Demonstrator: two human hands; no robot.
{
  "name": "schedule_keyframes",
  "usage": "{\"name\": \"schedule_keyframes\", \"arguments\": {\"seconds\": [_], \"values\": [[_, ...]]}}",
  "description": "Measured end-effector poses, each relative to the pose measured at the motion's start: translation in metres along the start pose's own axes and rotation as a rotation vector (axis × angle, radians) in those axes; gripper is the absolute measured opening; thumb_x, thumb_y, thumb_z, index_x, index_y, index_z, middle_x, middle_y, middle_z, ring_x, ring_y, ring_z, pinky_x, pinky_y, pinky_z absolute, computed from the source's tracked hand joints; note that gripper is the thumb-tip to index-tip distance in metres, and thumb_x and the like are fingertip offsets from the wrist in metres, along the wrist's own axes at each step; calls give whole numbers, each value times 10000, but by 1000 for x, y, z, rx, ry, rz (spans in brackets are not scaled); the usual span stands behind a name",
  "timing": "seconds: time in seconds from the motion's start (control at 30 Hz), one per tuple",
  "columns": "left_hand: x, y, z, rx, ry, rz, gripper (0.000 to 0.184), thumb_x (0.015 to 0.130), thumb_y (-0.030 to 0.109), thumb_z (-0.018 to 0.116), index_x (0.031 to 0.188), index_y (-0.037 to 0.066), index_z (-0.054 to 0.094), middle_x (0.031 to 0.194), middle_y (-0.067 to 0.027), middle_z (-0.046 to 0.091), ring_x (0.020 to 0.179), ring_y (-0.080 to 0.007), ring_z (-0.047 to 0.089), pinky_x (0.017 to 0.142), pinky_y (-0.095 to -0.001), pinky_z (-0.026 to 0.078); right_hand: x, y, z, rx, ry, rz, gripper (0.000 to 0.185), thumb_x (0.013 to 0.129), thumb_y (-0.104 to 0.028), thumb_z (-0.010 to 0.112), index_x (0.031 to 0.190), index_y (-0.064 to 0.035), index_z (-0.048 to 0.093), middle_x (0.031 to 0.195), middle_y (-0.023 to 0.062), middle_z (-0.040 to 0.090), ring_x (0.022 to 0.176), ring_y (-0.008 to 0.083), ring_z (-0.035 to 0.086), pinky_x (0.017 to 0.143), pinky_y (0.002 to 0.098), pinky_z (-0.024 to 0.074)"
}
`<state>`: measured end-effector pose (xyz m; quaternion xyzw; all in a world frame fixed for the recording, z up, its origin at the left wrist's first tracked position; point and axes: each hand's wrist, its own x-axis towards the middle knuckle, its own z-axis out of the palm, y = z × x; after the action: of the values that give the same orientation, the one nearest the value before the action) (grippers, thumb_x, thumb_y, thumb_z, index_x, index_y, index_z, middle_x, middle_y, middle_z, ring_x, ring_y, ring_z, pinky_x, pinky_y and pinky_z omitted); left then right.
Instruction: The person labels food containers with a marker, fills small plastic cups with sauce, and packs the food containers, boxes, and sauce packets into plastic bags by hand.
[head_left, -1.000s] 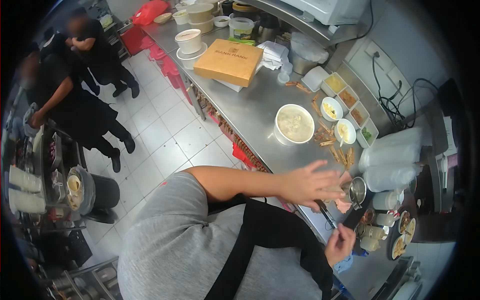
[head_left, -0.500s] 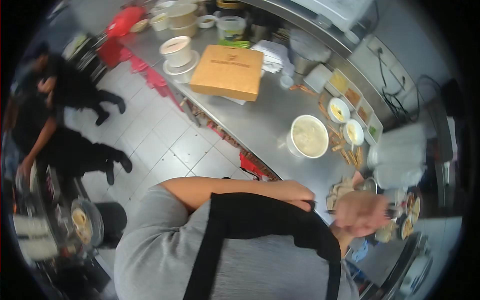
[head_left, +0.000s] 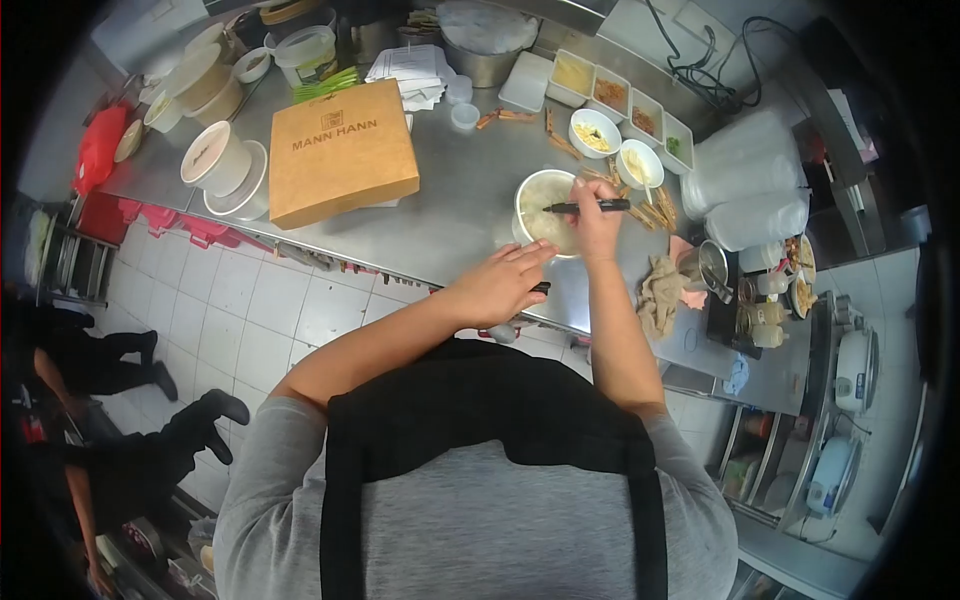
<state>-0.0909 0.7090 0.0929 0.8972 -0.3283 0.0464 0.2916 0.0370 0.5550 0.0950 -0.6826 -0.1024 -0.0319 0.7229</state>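
A black marker [head_left: 600,205] is pinched in my right hand [head_left: 597,222], its tip over the round white tub [head_left: 524,222] on the steel counter. The tub has a pale, cloudy top. Fingers of my left hand [head_left: 510,285] rest against the tub's near side, and that hand is closed on a small black piece, probably the marker's cap [head_left: 541,288]. Beyond the tub are two small white bowls [head_left: 594,133] with yellow bits and brown clothespins [head_left: 655,210].
A brown box [head_left: 343,155] and stacked white tubs [head_left: 216,160] stand left on the counter. Four condiment trays [head_left: 610,92] sit at the back. A cloth [head_left: 659,298] and a metal pitcher [head_left: 705,268] are right. Co-workers [head_left: 150,450] stand at lower left.
The view has turned right. My right hand has moved from the counter's right side to over the tub with the marker, and my left hand has come to the tub's near side.
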Motion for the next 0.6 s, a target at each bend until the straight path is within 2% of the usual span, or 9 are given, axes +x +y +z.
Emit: {"name": "schedule_keyframes", "arguments": {"seconds": [0.07,0.2,0.3,0.4,0.6], "values": [[-1,-1,-2,8,-1,11,342,893,274,540,1030,-40,556,1408,-185,359,1348,-310,283,1063,-456,293,2,-1,6,-118,12,32,261,859,-195,627,656,-64,529,561,-3,513,425,67,463,399,220,360],[-2,0,-2,16,0,2,338,899,277,531,1025,-36,552,1417,-177,349,1353,-300,275,1071,-456,286,2,2,3,-58,112,-43,281,850,-199,637,632,-60,524,539,-12,496,422,75,465,401,230,366],[-2,0,-1,16,1,-3,331,899,278,531,1010,-32,553,1421,-174,343,1357,-296,267,1078,-454,280,-1,-7,6,-116,81,9,280,853,-192,632,631,-63,523,537,-11,494,421,78,464,402,234,366],[-2,1,1,21,1,-9,326,899,278,531,1002,-31,553,1428,-169,335,1358,-290,263,1081,-449,278,-3,-3,1,1,149,-20,285,855,-184,628,622,-63,514,537,-12,493,422,75,459,403,237,362],[-2,1,1,-35,4,-11,272,891,238,544,925,-31,528,1461,-163,287,1362,-311,255,1074,-468,272,-1,-4,0,-105,114,-10,292,851,-172,630,613,-61,504,542,-13,495,424,69,443,403,240,350]]}}
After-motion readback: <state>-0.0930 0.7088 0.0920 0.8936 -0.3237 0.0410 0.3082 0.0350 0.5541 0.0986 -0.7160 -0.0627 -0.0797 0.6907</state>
